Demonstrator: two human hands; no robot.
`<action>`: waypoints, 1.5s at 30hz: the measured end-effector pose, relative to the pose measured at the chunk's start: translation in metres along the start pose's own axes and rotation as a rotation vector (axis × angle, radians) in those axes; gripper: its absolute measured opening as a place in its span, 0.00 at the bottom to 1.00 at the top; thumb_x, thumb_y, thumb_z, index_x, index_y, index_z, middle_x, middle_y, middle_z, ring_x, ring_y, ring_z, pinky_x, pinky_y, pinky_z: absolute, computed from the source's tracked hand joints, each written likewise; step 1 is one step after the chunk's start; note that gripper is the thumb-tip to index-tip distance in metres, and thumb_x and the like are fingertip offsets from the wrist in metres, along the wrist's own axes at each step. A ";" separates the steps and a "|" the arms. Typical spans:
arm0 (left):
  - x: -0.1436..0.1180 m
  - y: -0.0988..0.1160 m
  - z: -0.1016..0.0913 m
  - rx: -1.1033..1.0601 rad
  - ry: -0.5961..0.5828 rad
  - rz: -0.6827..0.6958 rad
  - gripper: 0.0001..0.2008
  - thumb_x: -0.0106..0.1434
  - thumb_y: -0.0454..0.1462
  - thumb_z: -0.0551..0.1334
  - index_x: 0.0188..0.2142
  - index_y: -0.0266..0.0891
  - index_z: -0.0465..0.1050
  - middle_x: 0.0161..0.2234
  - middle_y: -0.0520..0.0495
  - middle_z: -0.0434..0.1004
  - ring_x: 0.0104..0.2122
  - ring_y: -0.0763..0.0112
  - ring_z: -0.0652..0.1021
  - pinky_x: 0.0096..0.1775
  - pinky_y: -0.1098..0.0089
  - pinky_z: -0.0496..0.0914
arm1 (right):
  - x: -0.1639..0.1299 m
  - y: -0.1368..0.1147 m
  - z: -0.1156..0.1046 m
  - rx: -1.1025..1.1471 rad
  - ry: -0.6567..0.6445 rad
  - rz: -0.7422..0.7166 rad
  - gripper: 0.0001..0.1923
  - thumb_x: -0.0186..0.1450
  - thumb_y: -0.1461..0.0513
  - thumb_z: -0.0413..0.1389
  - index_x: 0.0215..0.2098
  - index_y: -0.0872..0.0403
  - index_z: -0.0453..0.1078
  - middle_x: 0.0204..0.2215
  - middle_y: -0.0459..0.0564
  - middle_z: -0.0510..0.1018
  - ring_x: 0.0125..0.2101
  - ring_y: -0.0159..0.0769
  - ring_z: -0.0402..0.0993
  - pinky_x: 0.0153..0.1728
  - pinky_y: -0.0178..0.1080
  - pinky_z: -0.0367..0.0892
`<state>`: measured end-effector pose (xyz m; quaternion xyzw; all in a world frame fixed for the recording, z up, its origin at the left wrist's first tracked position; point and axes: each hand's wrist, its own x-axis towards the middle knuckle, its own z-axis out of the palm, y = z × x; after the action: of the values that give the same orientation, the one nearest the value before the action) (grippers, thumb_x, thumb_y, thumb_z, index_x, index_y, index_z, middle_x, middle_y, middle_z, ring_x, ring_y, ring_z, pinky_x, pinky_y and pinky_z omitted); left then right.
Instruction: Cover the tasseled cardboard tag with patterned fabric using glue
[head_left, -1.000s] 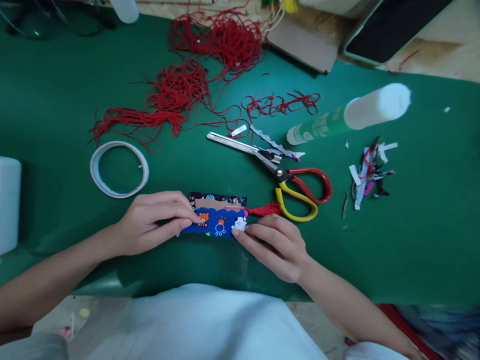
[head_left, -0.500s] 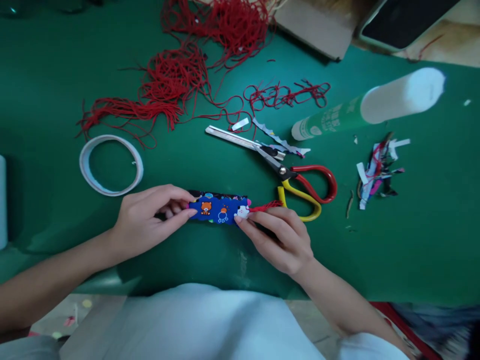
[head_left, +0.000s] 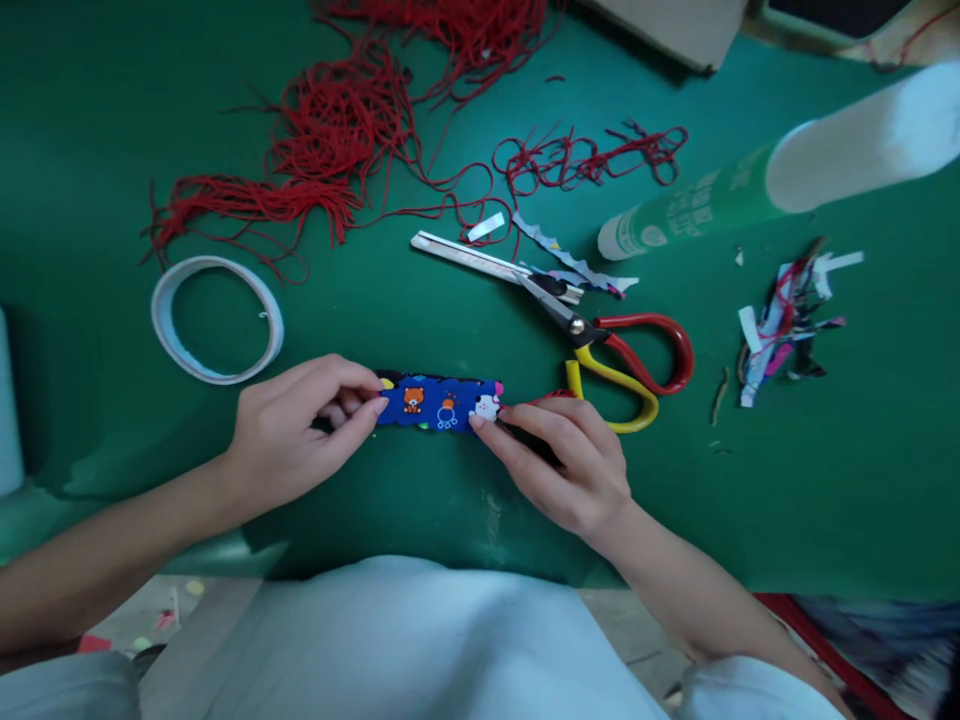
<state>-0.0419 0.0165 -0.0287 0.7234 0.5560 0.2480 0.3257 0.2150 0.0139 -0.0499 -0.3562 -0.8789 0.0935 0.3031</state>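
Observation:
A small blue strip of printed fabric point(head_left: 431, 405), with a bear and a white animal on it, is stretched between my hands. Its edges are wavy, and a black patterned layer shows along its top edge. My left hand point(head_left: 307, 425) pinches the left end between thumb and fingers. Thumb and index finger of my right hand point(head_left: 566, 460) grip the right end. Red cord point(head_left: 551, 397) comes out past that end, partly hidden behind my right fingers. Scissors point(head_left: 637, 365) with red and yellow handles lie just beyond my right hand, their blades open near a utility knife point(head_left: 480, 262).
Tangled red cords point(head_left: 337, 130) cover the back left of the green table point(head_left: 420, 500). A roll of tape point(head_left: 217, 375) lies at left. A green and white bottle point(head_left: 705, 205) stands at right, near a heap of scraps point(head_left: 784, 325). Behind is a flat box point(head_left: 682, 30).
The view has shifted slightly, so things at the back sit higher and further out. The fabric strip stays pinched in both hands and looks tipped slightly, with less of its black layer showing.

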 end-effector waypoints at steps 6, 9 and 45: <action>-0.001 -0.001 0.001 -0.038 0.002 -0.103 0.03 0.63 0.34 0.63 0.36 0.43 0.71 0.27 0.55 0.74 0.21 0.83 0.74 0.22 0.81 0.70 | -0.001 0.000 0.001 -0.011 0.002 0.000 0.13 0.58 0.71 0.63 0.42 0.58 0.75 0.34 0.54 0.78 0.34 0.36 0.68 0.30 0.39 0.70; -0.001 0.000 0.002 -0.060 -0.001 -0.129 0.03 0.63 0.34 0.63 0.37 0.43 0.71 0.26 0.55 0.75 0.21 0.83 0.74 0.22 0.81 0.70 | -0.001 0.000 0.001 -0.010 -0.004 0.006 0.13 0.59 0.71 0.62 0.43 0.58 0.75 0.34 0.54 0.78 0.34 0.36 0.68 0.31 0.38 0.70; -0.001 0.001 0.004 -0.047 0.003 -0.185 0.03 0.64 0.35 0.62 0.38 0.43 0.71 0.27 0.55 0.75 0.20 0.81 0.73 0.20 0.77 0.69 | -0.002 0.001 0.002 -0.006 -0.046 0.017 0.14 0.61 0.70 0.60 0.45 0.55 0.74 0.37 0.54 0.79 0.34 0.36 0.70 0.31 0.39 0.69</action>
<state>-0.0388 0.0149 -0.0303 0.6607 0.6149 0.2311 0.3633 0.2158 0.0134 -0.0525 -0.3621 -0.8830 0.1014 0.2809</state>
